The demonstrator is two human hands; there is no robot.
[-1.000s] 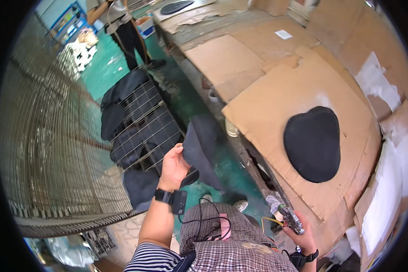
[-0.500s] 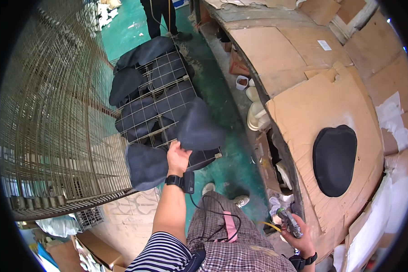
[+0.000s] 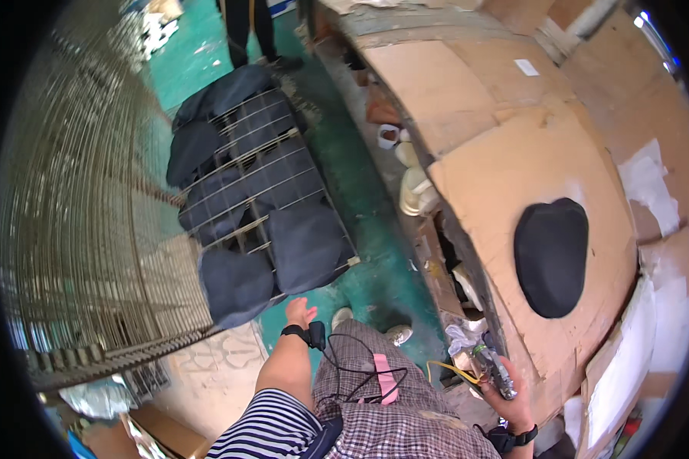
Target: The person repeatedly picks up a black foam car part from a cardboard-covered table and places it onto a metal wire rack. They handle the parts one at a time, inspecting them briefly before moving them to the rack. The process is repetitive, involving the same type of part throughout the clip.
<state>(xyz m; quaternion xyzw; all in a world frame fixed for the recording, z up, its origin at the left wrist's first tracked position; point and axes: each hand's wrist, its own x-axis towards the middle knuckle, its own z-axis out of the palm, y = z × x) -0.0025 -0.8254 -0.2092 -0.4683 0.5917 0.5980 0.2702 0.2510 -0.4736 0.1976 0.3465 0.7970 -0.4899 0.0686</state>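
Note:
My left hand [image 3: 302, 312] is empty, its fingers loosely spread just off the near edge of a dark foam pad [image 3: 306, 243]. That pad lies flat on a wire mesh rack [image 3: 241, 162], beside another dark pad [image 3: 236, 284] at the near left corner. Several more dark pads lie on and under the rack's wires. At the lower right my right hand [image 3: 517, 392] is wrapped round a grey metal spray gun [image 3: 493, 370] trailing a yellow hose [image 3: 445, 364]. To its upper right, a black rounded pad [image 3: 551, 257] rests on the cardboard-covered table [image 3: 478, 191].
Stacked wire racks [image 3: 92, 206] rise on the left. White containers [image 3: 416, 190] stand on a shelf below the table's edge. A person's dark-clothed legs [image 3: 249, 30] are beyond the rack. A black cable [image 3: 360, 373] hangs across my checked apron [image 3: 390, 417].
The foam pad that my left hand held tilted at the rack's near right now lies flat there. My left hand has let go and drawn back toward me. The spray gun stays in my right hand.

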